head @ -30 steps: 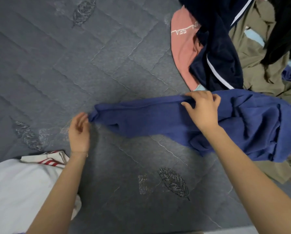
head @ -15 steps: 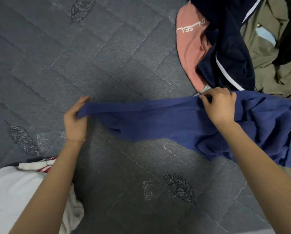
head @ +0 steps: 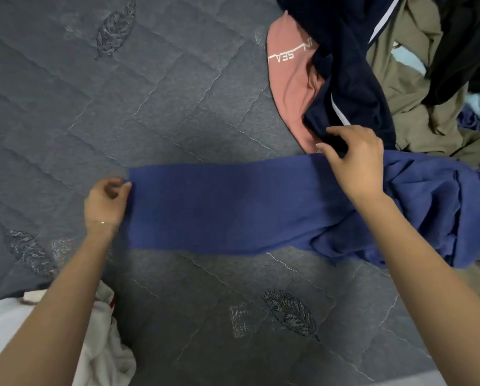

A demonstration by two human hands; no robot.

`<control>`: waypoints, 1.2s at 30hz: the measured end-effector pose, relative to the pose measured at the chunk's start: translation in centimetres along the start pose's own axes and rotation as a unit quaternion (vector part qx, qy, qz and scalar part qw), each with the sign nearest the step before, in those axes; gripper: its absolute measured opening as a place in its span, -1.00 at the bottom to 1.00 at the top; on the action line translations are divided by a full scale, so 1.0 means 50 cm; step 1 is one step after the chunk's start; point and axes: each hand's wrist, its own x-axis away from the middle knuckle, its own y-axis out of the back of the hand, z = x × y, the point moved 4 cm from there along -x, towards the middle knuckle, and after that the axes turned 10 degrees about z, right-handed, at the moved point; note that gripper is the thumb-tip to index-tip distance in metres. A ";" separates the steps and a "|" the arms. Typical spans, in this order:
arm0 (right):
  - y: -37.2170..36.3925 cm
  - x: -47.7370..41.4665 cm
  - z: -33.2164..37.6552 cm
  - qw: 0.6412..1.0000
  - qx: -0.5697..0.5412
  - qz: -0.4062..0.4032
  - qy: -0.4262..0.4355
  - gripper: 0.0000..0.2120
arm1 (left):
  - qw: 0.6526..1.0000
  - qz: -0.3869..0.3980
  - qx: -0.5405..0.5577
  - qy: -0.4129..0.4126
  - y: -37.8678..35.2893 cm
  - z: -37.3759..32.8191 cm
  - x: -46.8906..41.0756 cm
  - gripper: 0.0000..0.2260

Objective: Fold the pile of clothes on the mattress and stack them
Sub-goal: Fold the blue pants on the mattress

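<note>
Spanning the view: grey quilted mattress (head: pixel 121 121). Pile of clothes (head: pixel 400 93), just beyond the right fingers. Blue garment (head: pixel 233 207), one length stretched flat between both sets of fingers, rest bunched past the right. Right hand (head: pixel 358 160), pinching its upper edge. Left hand (head: pixel 105 201), pinching its end.

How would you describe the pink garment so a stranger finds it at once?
Look at the pile of clothes at the far right of the grey quilted mattress. At the pile's left edge, partly under a dark navy garment, lies the pink garment. It alone bears white lettering.
</note>
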 end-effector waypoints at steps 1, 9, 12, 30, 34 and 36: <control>0.012 0.008 -0.009 1.000 -0.008 -0.001 0.006 -0.67 | 0.999 -0.011 -0.038 -0.020 -0.013 -0.009 0.012 -0.74; 0.102 0.092 -0.089 0.999 -0.008 -0.033 -0.018 -0.49 | 0.947 0.015 -0.151 -0.283 -0.260 -0.261 0.246 -0.55; 0.131 0.144 -0.164 0.995 -0.003 -0.042 -0.094 -0.42 | 0.903 0.072 -0.203 -0.372 -0.375 -0.343 0.350 -0.51; 0.173 0.276 -0.345 0.897 -0.335 -0.093 -0.271 -0.90 | 0.908 0.249 0.169 -0.290 -0.566 -0.518 0.589 -0.82; 0.166 0.269 -0.204 0.890 -0.429 0.016 -0.151 -0.82 | 0.829 0.345 0.436 -0.060 -0.572 -0.530 0.594 -0.44; 0.147 0.272 -0.147 0.906 -0.403 0.104 -0.078 -0.87 | 0.797 0.342 0.496 0.023 -0.559 -0.517 0.569 -0.37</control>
